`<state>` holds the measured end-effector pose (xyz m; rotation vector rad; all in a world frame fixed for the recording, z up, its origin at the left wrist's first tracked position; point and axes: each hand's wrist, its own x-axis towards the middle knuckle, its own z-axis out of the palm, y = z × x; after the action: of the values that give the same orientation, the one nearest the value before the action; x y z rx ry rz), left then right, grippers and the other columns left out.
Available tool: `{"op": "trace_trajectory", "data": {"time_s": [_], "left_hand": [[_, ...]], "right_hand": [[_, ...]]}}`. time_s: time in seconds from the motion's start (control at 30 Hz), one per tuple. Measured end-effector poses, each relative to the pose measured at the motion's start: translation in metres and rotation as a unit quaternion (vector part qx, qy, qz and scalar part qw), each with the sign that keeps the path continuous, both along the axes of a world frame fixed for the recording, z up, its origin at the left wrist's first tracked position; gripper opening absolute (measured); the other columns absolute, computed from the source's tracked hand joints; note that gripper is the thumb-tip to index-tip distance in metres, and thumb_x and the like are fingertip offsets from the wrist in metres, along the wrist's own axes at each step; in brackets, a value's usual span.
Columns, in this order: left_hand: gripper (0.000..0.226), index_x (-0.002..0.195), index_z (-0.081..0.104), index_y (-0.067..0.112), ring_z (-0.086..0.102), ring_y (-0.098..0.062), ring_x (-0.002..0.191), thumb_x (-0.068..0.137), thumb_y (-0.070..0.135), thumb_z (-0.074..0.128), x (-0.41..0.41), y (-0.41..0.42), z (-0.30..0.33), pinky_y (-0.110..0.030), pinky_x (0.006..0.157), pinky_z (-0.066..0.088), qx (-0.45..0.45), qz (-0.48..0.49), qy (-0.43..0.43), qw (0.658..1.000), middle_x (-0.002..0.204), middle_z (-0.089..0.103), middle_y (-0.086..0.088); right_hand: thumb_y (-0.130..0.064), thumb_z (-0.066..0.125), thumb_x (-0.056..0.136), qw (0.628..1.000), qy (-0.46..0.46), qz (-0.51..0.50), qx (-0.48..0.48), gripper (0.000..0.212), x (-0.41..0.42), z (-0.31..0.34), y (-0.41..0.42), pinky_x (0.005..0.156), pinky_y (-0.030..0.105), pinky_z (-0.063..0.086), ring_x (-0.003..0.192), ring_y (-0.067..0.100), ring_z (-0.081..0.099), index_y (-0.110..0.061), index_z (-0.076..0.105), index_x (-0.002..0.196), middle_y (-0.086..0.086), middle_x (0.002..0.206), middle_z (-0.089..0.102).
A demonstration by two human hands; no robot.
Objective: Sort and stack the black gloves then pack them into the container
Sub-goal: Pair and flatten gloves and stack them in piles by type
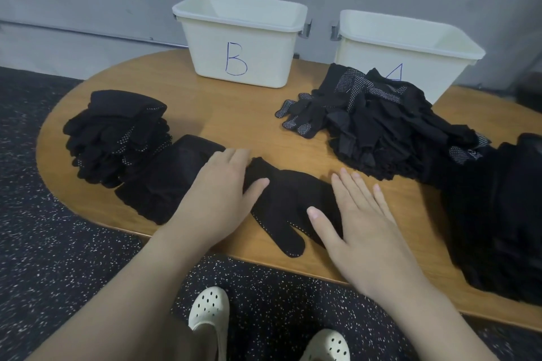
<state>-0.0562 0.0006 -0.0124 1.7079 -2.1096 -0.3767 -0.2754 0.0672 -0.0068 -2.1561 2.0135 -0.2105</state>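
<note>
Broadly, the desk (228,114) carried two white tubs, B (239,38) far centre and another (410,47) far right, a loose heap of black gloves (390,132) right, and stacks (117,138) left. One glove (287,199) lay flat near the edge under the left hand (217,193) and right hand (360,223), both spread flat, gripping nothing. Soft, light knit, it should lift best pinched at the cuff.

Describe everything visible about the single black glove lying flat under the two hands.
The single glove is black knit fabric with small pale dots along its finger edges. It lies flat near the front edge of the wooden table, its visible fingers pointing toward the person. The left hand presses its cuff end and the right hand its right side, both with straight fingers. Its cuff meets the flat glove stack beside it.
</note>
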Motion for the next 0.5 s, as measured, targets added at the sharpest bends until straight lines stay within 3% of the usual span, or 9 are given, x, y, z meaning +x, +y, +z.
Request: {"op": "trace_trajectory", "data": {"time_s": [0.17,0.3,0.33,0.37,0.4,0.43,0.5], "left_hand": [[0.079,0.154,0.039,0.02,0.054,-0.016,0.127,0.088,0.046,0.076,0.002,-0.008,0.007,-0.03,0.103,0.046,0.104,0.035,0.055,0.992,0.131,0.057,0.004],[0.072,0.147,0.049,0.02,0.059,-0.016,0.121,0.085,0.038,0.081,0.001,-0.009,0.01,-0.02,0.089,0.043,0.143,0.037,0.084,0.986,0.133,0.063,0.001],[0.057,0.136,0.058,0.021,0.061,-0.011,0.11,0.086,0.036,0.081,0.0,-0.008,0.011,-0.014,0.082,0.041,0.135,0.035,0.089,0.986,0.122,0.067,0.005],[0.031,0.113,0.067,0.024,0.059,-0.002,0.094,0.087,0.033,0.08,0.001,-0.009,0.009,-0.008,0.071,0.039,0.123,0.036,0.088,0.988,0.102,0.069,0.016],[0.016,0.086,0.063,0.03,0.055,0.005,0.077,0.087,0.03,0.08,0.0,-0.006,0.013,-0.007,0.06,0.036,0.113,0.031,0.096,0.988,0.077,0.063,0.021],[0.034,0.069,0.052,0.033,0.051,0.007,0.065,0.087,0.026,0.08,-0.001,-0.005,0.012,-0.008,0.054,0.035,0.112,0.03,0.109,0.987,0.061,0.054,0.02],[0.05,0.06,0.04,0.033,0.047,0.01,0.06,0.087,0.024,0.081,-0.001,-0.003,0.012,-0.011,0.054,0.034,0.076,0.008,0.118,0.99,0.059,0.045,0.014]], "right_hand": [[-0.066,0.022,0.101,0.994,-0.044,0.101,-0.026,0.072,-0.009,-0.005,-0.007,0.126,0.023,-0.009,0.153,-0.008,-0.012,-0.032,0.014,0.164,-0.019,0.17,0.002],[-0.054,0.045,0.101,0.985,-0.067,0.133,-0.082,0.056,-0.016,-0.009,-0.014,0.129,0.028,0.004,0.152,-0.006,0.02,-0.028,0.052,0.15,-0.015,0.16,0.04],[-0.052,0.048,0.1,0.984,-0.075,0.131,-0.092,0.052,-0.018,-0.01,-0.015,0.129,0.029,0.007,0.15,-0.005,0.026,-0.028,0.058,0.145,-0.015,0.155,0.047],[-0.051,0.05,0.099,0.983,-0.083,0.131,-0.096,0.049,-0.02,-0.011,-0.016,0.129,0.029,0.01,0.148,-0.005,0.031,-0.027,0.062,0.141,-0.015,0.151,0.051],[-0.051,0.051,0.098,0.983,-0.09,0.131,-0.098,0.048,-0.021,-0.011,-0.016,0.128,0.029,0.013,0.147,-0.004,0.034,-0.027,0.064,0.138,-0.015,0.149,0.054],[-0.05,0.052,0.098,0.982,-0.094,0.13,-0.096,0.047,-0.022,-0.011,-0.016,0.128,0.029,0.016,0.146,-0.004,0.035,-0.028,0.066,0.136,-0.015,0.148,0.055],[-0.05,0.054,0.097,0.983,-0.103,0.127,-0.083,0.045,-0.023,-0.009,-0.015,0.126,0.027,0.02,0.145,-0.003,0.036,-0.029,0.067,0.135,-0.016,0.148,0.054]]}}
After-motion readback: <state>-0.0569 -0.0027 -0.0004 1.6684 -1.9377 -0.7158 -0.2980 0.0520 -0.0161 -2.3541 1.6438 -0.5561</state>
